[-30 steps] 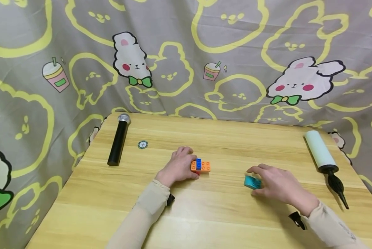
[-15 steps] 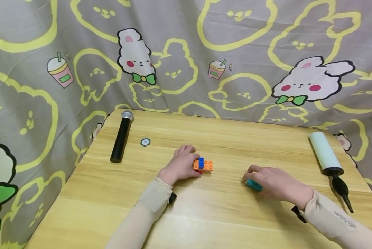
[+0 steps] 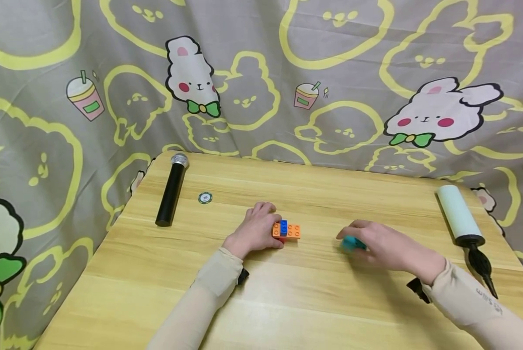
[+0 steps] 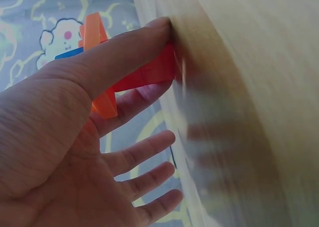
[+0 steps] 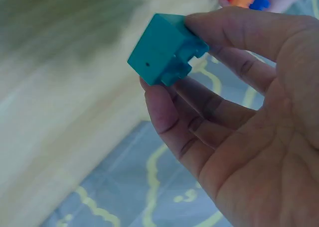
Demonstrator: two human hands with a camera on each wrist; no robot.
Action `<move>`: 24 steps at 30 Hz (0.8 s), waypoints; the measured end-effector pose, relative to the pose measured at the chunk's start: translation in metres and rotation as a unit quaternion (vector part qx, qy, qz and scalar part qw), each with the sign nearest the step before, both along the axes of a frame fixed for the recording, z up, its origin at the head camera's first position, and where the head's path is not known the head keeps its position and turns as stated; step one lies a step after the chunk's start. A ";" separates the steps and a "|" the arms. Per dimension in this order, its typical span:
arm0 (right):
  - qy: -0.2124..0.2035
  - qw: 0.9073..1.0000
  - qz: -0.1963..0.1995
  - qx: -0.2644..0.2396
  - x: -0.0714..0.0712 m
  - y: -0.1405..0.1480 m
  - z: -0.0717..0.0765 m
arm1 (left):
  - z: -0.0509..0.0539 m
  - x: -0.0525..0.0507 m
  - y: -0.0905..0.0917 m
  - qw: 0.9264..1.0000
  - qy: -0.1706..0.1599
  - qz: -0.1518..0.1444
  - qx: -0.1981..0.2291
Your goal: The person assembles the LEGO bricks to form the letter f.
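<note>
At the middle of the table in the head view, my left hand [image 3: 253, 232] holds a small stack of toy building bricks. The left wrist view shows thumb and index finger pinching its red brick [image 4: 147, 72], which stands at the tabletop. Crosswise on that lies an orange brick [image 3: 294, 232], topped by a small blue brick [image 3: 284, 227]. To the right, my right hand [image 3: 388, 247] pinches a teal brick [image 5: 162, 48] between thumb and fingers, studs toward the palm in the right wrist view. That brick is blurred in the head view and appears raised off the wood.
A black microphone [image 3: 170, 197] with a silver head lies at the table's left. Beside it is a round poker chip [image 3: 205, 198]. A pale hand pump [image 3: 459, 214] with a black nozzle lies near the right edge. A patterned curtain [image 3: 252, 73] hangs behind the wooden table [image 3: 287, 301].
My right hand has closed around the teal brick, turned it and lifted it slightly. My left hand keeps its hold on the stack. The head view has shifted a little.
</note>
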State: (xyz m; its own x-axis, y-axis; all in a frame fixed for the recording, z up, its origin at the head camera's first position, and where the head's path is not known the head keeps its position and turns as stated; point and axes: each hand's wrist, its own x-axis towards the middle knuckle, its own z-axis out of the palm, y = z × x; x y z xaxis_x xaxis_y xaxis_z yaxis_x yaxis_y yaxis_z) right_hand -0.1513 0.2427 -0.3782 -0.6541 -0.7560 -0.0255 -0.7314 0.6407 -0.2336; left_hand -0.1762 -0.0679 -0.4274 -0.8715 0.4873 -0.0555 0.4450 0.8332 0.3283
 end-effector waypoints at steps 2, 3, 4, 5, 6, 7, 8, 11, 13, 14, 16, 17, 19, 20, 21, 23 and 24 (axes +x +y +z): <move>0.009 1.000 0.007 -0.008 -0.003 -0.005 0.006 | 0.000 0.000 -0.001 1.000 0.001 0.000 0.001; 0.015 1.000 0.010 -0.010 -0.005 -0.008 0.009 | 0.000 0.000 -0.001 1.000 0.001 0.000 0.002; 0.021 1.000 0.013 -0.010 -0.006 -0.011 0.012 | 0.000 0.000 -0.001 1.000 0.002 0.000 0.003; 0.027 0.999 0.016 -0.011 -0.007 -0.014 0.015 | 0.000 0.000 -0.001 1.000 0.001 0.000 0.003; 0.030 0.999 0.017 -0.011 -0.008 -0.017 0.018 | 0.000 0.000 -0.001 1.000 0.001 0.000 0.003; 0.033 0.999 0.018 -0.011 -0.009 -0.020 0.020 | 0.000 0.000 -0.001 1.000 0.001 0.000 0.002; 0.033 0.999 0.019 -0.010 -0.010 -0.022 0.022 | 0.000 0.000 -0.001 1.000 0.002 -0.001 0.002; 0.014 1.000 0.015 -0.021 -0.013 -0.030 0.025 | 0.000 0.000 -0.001 1.000 0.003 -0.002 0.001; -0.005 0.999 0.012 -0.039 -0.015 -0.034 0.026 | 0.001 0.000 -0.001 1.000 0.002 -0.003 0.001; -0.016 0.998 0.009 -0.052 -0.016 -0.036 0.026 | 0.001 0.000 -0.001 1.000 0.001 -0.003 0.002; -0.039 0.995 0.007 -0.087 -0.018 -0.039 0.026 | 0.001 0.000 -0.001 1.000 -0.001 -0.002 0.002; -0.054 0.993 0.006 -0.106 -0.019 -0.039 0.026 | 0.001 0.001 -0.001 1.000 -0.001 -0.002 0.002; -0.088 0.985 0.008 -0.146 -0.020 -0.040 0.026 | 0.001 0.001 -0.001 1.000 -0.003 -0.001 0.000; -0.104 0.981 0.009 -0.164 -0.021 -0.040 0.026 | 0.000 0.001 -0.001 1.000 -0.002 -0.001 0.000; -0.118 0.977 0.010 -0.180 -0.021 -0.040 0.026 | 0.000 0.001 -0.001 1.000 -0.001 -0.001 0.001; -0.144 0.968 0.008 -0.207 -0.021 -0.039 0.027 | 0.000 0.000 -0.001 1.000 -0.001 0.000 0.004; -0.151 0.964 0.005 -0.219 -0.022 -0.039 0.028 | 0.000 0.000 -0.001 1.000 -0.002 0.000 0.004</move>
